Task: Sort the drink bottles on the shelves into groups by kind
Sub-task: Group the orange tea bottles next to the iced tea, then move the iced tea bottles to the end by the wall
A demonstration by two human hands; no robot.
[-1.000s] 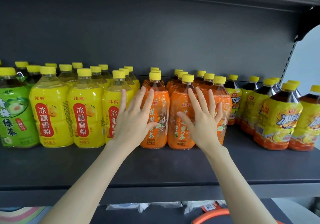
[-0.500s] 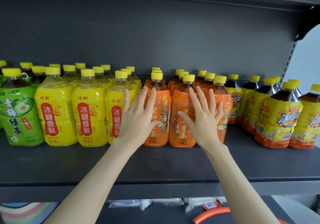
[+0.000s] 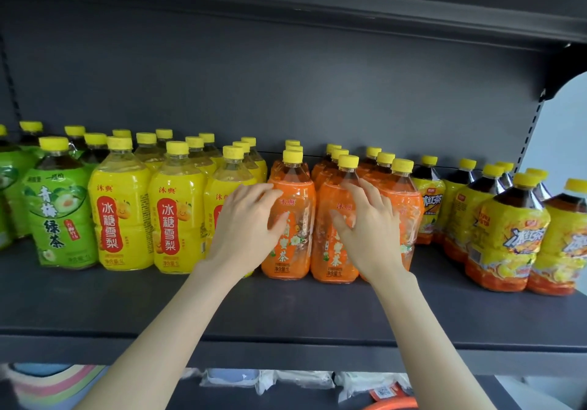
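Fingers of both hands have gone from flat and splayed to half-bent. Left hand (image 3: 246, 223) touches the front-left orange bottle (image 3: 295, 193); right hand (image 3: 365, 228) touches the next orange bottle (image 3: 330, 250). Neither wraps anything. Orange group stands upright on the shelf (image 3: 286, 308), dead ahead, between yellow bottles (image 3: 178, 216) and iced-tea bottles (image 3: 508, 238).

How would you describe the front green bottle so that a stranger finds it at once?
On the dark grey shelf stands a long row of yellow-capped bottles. Near its left end, the green bottle stands directly left of the yellow-labelled bottles. Unlike the other green ones, it stands foremost, its label fully visible.
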